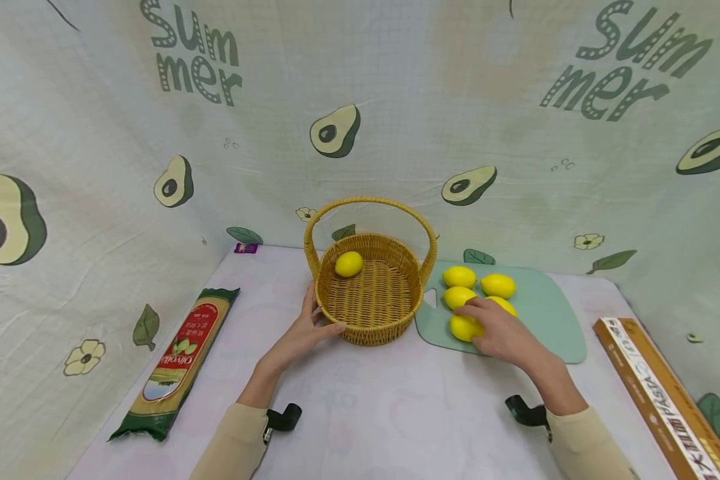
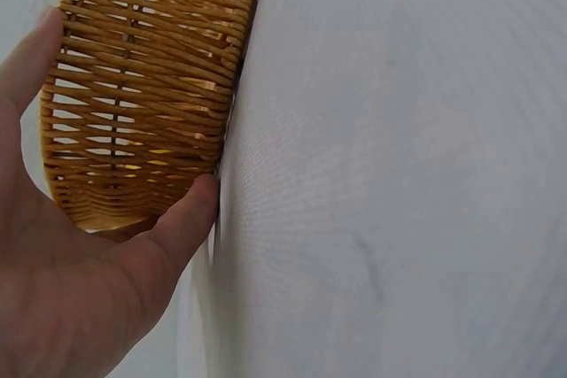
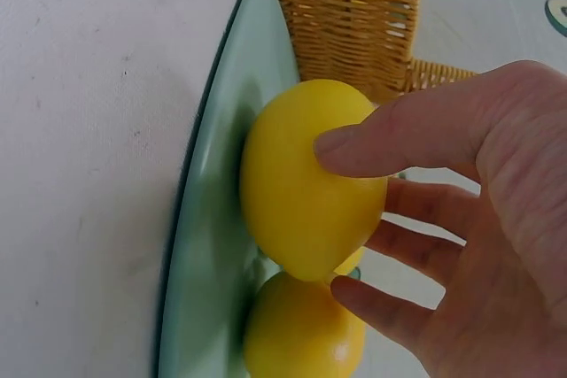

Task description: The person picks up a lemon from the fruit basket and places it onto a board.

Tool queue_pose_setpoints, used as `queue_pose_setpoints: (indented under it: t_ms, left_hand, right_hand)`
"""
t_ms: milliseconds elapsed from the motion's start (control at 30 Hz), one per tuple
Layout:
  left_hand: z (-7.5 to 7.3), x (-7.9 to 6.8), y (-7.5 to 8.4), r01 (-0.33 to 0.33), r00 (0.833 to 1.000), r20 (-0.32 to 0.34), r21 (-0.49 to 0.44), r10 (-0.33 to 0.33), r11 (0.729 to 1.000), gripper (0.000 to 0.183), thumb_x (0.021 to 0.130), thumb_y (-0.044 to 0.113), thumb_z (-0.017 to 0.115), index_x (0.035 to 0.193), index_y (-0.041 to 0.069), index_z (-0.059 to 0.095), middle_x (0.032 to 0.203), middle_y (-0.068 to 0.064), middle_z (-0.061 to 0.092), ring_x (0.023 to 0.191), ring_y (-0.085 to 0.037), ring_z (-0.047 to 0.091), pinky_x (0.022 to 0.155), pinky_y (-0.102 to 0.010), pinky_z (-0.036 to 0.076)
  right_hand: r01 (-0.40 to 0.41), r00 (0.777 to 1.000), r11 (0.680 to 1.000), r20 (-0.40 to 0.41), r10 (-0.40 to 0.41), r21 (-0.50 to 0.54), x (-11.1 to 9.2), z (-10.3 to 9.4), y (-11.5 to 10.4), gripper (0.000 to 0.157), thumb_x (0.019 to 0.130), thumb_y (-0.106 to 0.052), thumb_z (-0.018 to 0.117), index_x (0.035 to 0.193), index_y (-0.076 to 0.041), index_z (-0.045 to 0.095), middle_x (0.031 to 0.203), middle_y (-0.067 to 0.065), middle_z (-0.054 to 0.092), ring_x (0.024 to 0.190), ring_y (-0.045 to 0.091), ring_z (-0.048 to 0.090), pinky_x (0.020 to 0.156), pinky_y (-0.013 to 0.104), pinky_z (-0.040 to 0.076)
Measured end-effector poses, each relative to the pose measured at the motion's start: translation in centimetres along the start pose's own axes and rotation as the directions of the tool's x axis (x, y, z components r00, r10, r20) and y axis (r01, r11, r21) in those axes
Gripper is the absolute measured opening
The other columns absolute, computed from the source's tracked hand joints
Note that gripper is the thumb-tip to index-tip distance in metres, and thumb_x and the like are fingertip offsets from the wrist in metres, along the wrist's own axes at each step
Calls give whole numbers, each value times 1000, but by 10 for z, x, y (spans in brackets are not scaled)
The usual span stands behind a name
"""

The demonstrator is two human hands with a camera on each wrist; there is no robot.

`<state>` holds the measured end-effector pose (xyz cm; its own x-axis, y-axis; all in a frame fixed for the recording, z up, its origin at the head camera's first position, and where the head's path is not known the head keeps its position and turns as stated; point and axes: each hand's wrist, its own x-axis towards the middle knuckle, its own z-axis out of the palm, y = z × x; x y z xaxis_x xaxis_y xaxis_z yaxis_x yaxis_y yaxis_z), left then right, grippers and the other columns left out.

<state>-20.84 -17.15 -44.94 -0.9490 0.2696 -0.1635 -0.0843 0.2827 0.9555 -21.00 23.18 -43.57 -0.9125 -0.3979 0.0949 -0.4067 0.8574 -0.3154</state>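
A round wicker basket (image 1: 369, 335) with a tall handle holds one lemon (image 1: 349, 265) at its back left. My left hand (image 1: 305, 335) rests against the basket's outer left front, fingers along the side and thumb low near the base in the left wrist view. On a pale green cutting board (image 1: 546, 313) to the basket's right lie several lemons (image 1: 498, 286). My right hand (image 1: 504, 333) pinches the nearest lemon (image 3: 306, 174), thumb on its near face and fingers round behind, close over the board. Another lemon (image 3: 306, 329) sits right beside it.
A green-ended pasta packet (image 1: 180, 360) lies at the left. Along the right edge is a long brown pasta box (image 1: 660, 393). A small purple packet (image 1: 246, 248) sits at the back left corner. Avocado-printed cloth (image 1: 390, 133) hangs round the back and sides.
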Motion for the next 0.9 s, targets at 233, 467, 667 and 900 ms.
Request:
queue_pose_setpoints:
  t_ms: [233,467,667,900]
  left_hand:
    - [0,5,-7,-8,1000,-6,-2,8,1000,122,85,39,78,155,36,-22,168,-10,-4,154,-38,9,121,-59,19]
    - [2,16,-30,-44,998,-47,16,45,999,119,83,47,78,151,50,-19,168,-5,-1,154,-37,13,121,-60,20]
    - [3,15,-31,-52,997,-57,19,53,998,118,82,49,79,150,51,-18,168,-6,1,154,-38,14,120,-61,21]
    - [2,16,-30,-33,998,-55,12,33,999,119,81,50,79,150,53,-18,168,-5,0,154,-37,14,120,-60,21]
  right_hand:
    - [11,1000,1000,5,-11,9,-1,-4,2,49,80,4,63,127,-10,67,132,14,60,119,35,56,101,58,46]
    - [19,1000,1000,9,-19,13,0,-9,0,49,81,3,65,128,-10,66,135,17,60,124,40,54,103,62,43]
    - [27,1000,999,1,-27,22,3,-14,-7,47,85,-2,67,131,-11,64,138,16,59,129,39,52,106,61,42]
    - [79,997,994,-12,-78,71,13,-17,-23,46,86,-3,67,131,-14,65,136,10,62,129,34,54,104,56,46]
